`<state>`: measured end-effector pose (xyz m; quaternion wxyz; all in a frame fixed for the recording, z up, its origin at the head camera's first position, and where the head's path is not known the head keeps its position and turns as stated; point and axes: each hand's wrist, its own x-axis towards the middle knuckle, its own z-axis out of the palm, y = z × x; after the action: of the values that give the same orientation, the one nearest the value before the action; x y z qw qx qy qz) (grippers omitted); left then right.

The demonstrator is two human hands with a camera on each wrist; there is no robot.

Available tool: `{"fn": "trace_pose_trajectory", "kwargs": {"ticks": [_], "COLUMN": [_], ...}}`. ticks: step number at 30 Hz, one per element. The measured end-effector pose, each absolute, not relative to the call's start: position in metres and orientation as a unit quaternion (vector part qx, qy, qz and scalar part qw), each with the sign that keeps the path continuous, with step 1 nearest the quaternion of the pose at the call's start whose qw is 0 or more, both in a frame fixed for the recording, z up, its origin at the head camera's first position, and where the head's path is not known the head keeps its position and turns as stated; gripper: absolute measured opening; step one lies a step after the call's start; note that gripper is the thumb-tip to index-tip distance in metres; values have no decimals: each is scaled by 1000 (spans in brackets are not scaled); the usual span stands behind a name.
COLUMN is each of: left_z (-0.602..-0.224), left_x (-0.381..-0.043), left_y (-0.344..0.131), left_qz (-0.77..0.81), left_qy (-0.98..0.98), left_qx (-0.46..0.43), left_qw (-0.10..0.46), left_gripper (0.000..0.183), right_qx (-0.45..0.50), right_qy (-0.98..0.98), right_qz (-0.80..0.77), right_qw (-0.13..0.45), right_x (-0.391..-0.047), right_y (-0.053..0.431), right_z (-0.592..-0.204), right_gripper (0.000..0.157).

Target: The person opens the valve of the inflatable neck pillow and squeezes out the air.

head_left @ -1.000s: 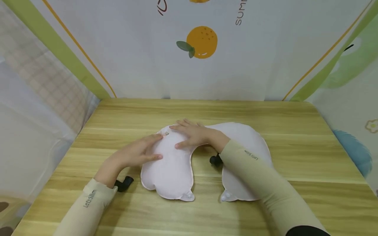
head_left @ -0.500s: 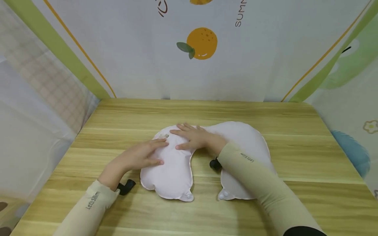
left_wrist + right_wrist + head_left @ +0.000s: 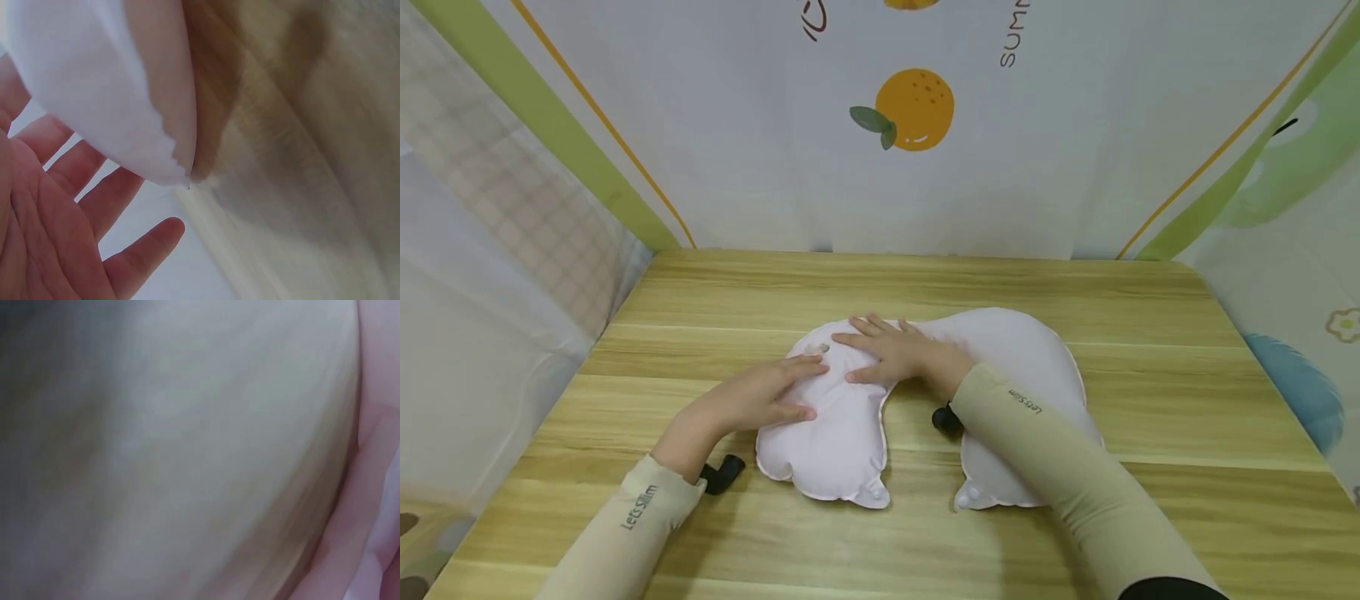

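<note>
A pale pink, puffed-up U-shaped neck pillow lies on the table, both ends toward me. Small round snaps show at its ends, and a small clear fitting sits near the top of its left lobe. My left hand rests on the outer side of that lobe with spread fingers. Across the curve from the right comes my right hand, its fingers spread flat over the top of the same lobe. In the left wrist view, straight fingers reach beneath the pillow's seamed edge.
The wood-grain table extends around the pillow. Behind it hangs a white printed curtain, with more cloth on both sides. Black pieces stick out at both wrists. The right wrist view is blurred, mostly tabletop.
My left hand has slid slightly right, farther onto the pillow. Its left lobe looks more creased, and that lobe's end has shifted a little up and left. The right hand has barely moved.
</note>
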<state>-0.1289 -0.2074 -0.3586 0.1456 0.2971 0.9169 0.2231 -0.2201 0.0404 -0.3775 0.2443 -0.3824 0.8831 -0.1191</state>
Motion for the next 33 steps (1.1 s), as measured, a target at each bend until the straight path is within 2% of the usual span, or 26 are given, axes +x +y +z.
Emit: {"fn": "trace_pose_trajectory", "kwargs": {"ticks": [33], "left_z": [-365], "left_x": [-129], "left_y": [-206], "left_qz": [203], "left_qy": [920], "left_qx": [302], "left_qw": [146], "left_gripper": [61], "right_qx": [-380], "right_qy": [885], "right_qz": [-69], "right_qw": [260], "right_x": [-217], "right_y": [37], "right_z": [-376], "right_gripper": [74]}}
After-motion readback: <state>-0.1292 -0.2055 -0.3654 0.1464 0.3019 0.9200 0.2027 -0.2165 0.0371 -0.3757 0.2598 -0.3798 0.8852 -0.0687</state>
